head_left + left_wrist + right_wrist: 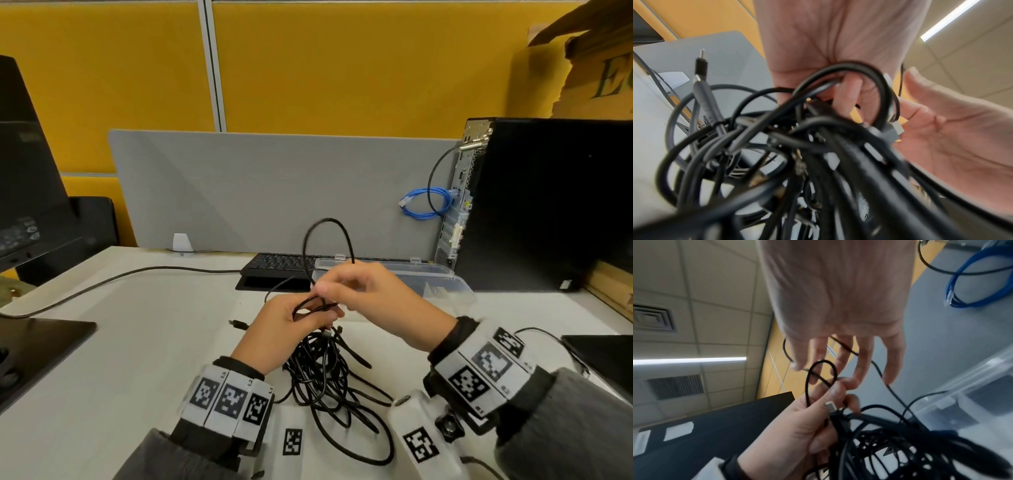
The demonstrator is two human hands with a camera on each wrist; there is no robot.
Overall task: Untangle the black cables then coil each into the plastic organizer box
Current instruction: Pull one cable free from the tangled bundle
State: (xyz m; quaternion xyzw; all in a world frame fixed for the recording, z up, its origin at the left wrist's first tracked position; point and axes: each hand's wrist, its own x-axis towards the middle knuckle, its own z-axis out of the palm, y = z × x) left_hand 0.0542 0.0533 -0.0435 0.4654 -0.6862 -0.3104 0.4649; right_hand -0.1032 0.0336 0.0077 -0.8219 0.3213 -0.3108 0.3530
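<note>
- Holding the top of the black cables (322, 377), the left hand (281, 329) has its fingers curled round several strands; the rest of the tangle hangs down from it and spreads over the white desk (137, 342) between the two wrists.
- From the left wrist view, the strands pass through the curled fingers (846, 95) of that hand, and a plug (701, 65) sticks up clear of the knot.
- Just above and touching close to the left hand, the right hand (373, 301) pinches one thin strand between thumb and forefinger; its other fingers (894, 360) are spread loosely in the right wrist view.
- One loop (329, 240) of cable arches up above both hands, in front of the grey partition (239, 192).
- Behind the hands lies the clear plastic organizer box (442, 277), just beyond the right hand and apart from the tangle; what sits inside it I cannot make out.
- Further back a black keyboard (277, 263) lies on the desk; a blue cable (424, 202) hangs coiled beside the black computer tower (541, 205) at the right.
</note>
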